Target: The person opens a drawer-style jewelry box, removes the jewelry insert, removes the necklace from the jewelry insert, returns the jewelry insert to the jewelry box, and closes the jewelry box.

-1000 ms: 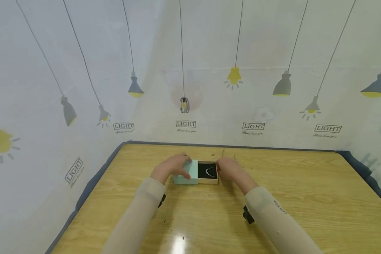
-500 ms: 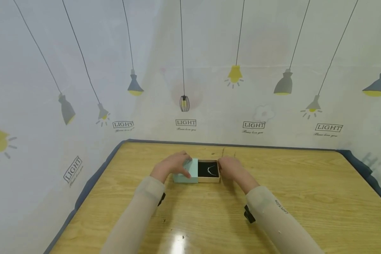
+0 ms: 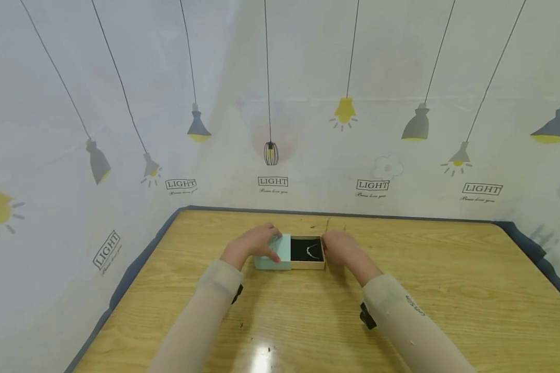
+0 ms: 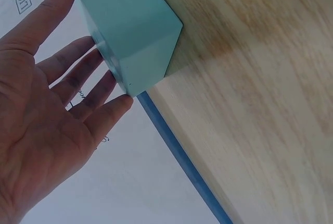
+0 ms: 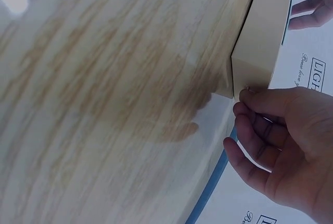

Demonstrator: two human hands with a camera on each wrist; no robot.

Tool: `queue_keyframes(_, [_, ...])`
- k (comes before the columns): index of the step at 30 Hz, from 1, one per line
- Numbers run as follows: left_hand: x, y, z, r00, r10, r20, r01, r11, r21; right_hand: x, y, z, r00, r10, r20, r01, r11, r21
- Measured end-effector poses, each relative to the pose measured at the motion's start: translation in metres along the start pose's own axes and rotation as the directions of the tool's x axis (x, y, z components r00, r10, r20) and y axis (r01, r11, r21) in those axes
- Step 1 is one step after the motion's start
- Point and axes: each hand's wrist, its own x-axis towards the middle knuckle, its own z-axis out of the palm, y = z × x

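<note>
A drawer-style jewelry box lies on the wooden table, with its pale teal sleeve (image 3: 285,249) on the left and its cream drawer (image 3: 308,265) drawn partway out to the right. On the drawer's black pad (image 3: 298,247) a thin silver chain (image 3: 309,252) shows. My left hand (image 3: 255,241) holds the sleeve, thumb and fingers spread across it; the left wrist view shows fingertips along an edge of the sleeve (image 4: 132,31). At the drawer's right end is my right hand (image 3: 341,248), thumb and index finger pinched together against the end wall; those fingers hide what they pinch.
The table (image 3: 429,269) has a dark blue border along its back and sides. Behind it hangs a white curtain (image 3: 308,62) printed with lamps and the word LIGHT. A few dark specks mark the tabletop.
My right hand has drawn the drawer slightly further right, so more of the black pad shows and the chain has shifted with it. My left hand and the sleeve stay in place.
</note>
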Motion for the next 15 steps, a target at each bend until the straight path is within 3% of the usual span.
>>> queue_keyframes(15, [-0.0002, -0.0003, 0.0016, 1.000, 0.004, -0.007, -0.004, 1.000, -0.011, -0.0013, -0.0029, -0.0011, 1.000, -0.003, 0.004, 0.003, 1.000, -0.005])
